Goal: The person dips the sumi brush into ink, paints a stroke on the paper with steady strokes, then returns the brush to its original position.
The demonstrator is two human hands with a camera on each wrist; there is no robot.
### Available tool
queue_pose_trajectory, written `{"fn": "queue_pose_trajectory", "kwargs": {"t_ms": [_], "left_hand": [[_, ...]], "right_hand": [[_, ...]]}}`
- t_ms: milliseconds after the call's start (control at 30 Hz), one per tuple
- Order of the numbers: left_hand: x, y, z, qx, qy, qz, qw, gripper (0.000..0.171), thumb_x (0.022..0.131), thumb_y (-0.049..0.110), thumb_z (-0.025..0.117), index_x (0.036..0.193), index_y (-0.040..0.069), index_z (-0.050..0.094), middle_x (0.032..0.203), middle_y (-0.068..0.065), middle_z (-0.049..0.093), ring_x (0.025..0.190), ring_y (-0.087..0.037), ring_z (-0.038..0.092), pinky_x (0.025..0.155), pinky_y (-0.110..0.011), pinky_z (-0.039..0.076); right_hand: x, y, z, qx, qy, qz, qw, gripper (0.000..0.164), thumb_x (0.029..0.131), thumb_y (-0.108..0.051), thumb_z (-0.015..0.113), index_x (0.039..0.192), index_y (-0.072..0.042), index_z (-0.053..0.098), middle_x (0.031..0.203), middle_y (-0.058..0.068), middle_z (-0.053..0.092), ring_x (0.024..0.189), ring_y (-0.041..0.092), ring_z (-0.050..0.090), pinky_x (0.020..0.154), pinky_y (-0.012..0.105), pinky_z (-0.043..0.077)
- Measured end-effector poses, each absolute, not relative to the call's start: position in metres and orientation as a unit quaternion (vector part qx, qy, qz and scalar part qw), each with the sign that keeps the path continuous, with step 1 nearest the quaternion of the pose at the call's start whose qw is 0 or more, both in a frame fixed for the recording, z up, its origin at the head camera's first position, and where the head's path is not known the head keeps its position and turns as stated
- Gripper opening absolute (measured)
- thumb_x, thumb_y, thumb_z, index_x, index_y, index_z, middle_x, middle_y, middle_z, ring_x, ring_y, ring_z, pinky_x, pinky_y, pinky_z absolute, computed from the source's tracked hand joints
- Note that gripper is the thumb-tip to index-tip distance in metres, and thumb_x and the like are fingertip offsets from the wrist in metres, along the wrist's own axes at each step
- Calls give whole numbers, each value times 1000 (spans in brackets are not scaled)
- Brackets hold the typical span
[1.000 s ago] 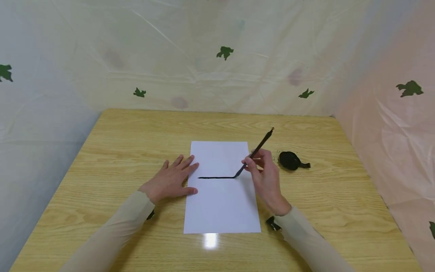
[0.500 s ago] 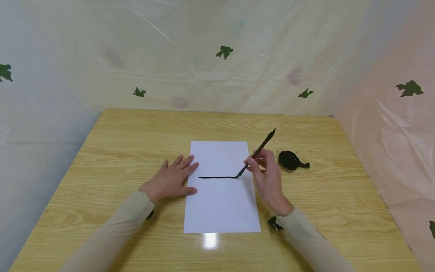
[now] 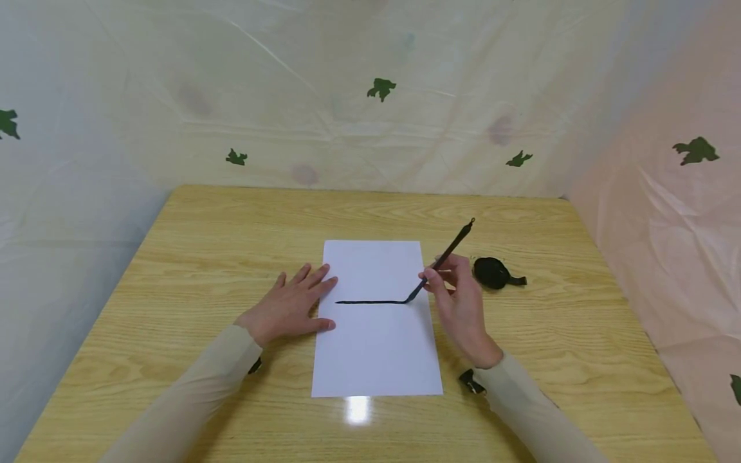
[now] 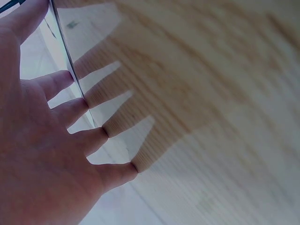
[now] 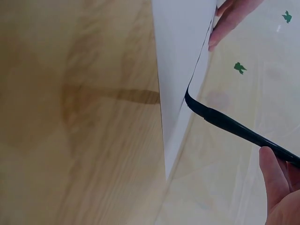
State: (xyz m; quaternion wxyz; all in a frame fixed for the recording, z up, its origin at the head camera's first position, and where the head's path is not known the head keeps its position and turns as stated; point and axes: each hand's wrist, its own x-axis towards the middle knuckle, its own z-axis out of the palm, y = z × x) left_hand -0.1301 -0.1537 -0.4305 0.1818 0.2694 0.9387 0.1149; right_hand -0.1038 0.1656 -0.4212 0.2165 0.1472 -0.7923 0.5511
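Note:
A white sheet of paper (image 3: 376,354) lies on the wooden table with a thin black ink line (image 3: 370,301) running across its middle. My right hand (image 3: 460,312) pinches a dark ink brush (image 3: 448,251) between thumb and fingers, its shaft slanting up to the right. In the right wrist view the black brush tip (image 5: 191,100) is bent against the paper at the line's right end. My left hand (image 3: 286,308) rests with fingers spread, its fingertips and thumb over the sheet's left edge. The left wrist view shows those straight fingers (image 4: 119,174) touching down.
To the right of the right hand sits a small black ink dish (image 3: 492,273) with a short handle, dark specks beside it. The wooden table (image 3: 202,244) meets a pale curtain (image 3: 324,77) with green leaf-like shapes at the back and sides.
The right hand and brush have slid slightly right across the paper, and the black line has grown longer to the right. The left hand stays in place.

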Motion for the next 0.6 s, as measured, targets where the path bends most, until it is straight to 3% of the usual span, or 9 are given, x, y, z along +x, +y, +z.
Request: {"fn": "queue_pose_trajectory", "kwargs": {"t_ms": [600], "left_hand": [[-129,-155,-428,269,938,120,181,88,97,60,64,165,16,29,173,-9,14,157,-44,9,117,-74,11]], "right_hand": [[-103,172,-422,154,-789,546,235,26,97,8,64,118,13,50,102,21,63,88,37,74,74,25,60]]}}
